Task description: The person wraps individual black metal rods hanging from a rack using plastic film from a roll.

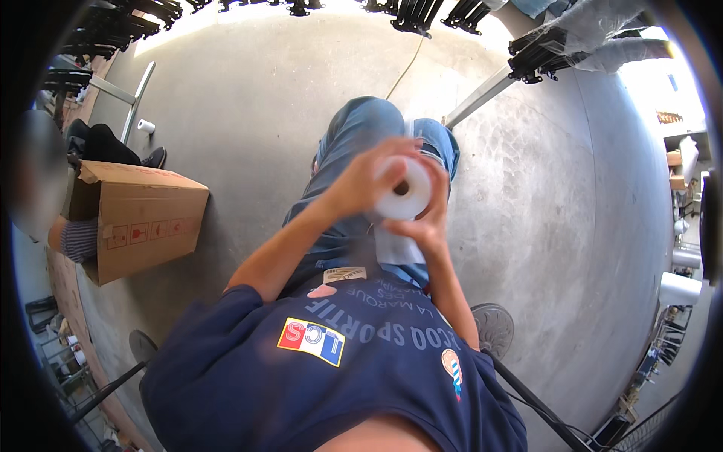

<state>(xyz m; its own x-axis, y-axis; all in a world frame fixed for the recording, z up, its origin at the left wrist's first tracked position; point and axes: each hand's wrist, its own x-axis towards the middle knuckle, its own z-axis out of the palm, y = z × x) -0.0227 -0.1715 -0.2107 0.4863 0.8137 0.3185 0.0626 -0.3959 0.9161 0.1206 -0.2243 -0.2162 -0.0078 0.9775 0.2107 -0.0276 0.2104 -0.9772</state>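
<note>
A roll of whitish, translucent plastic film point(416, 198) is held above my lap, with its end and dark core hole facing up. My left hand point(367, 179) wraps around its left and far side, blurred by motion. My right hand point(431, 224) curls around the right and near side, the thumb close to the lower rim. A pale flat strip point(401, 248), apparently film, lies on my jeans below the roll; whether it joins the roll is hidden by my hands.
An open cardboard box point(151, 218) stands at the left, where another person's arm point(77, 239) reaches into it. A small white roll point(146, 126) lies on the floor. Black metal parts point(422, 15) line the far edge. Another white roll point(680, 289) is at the right.
</note>
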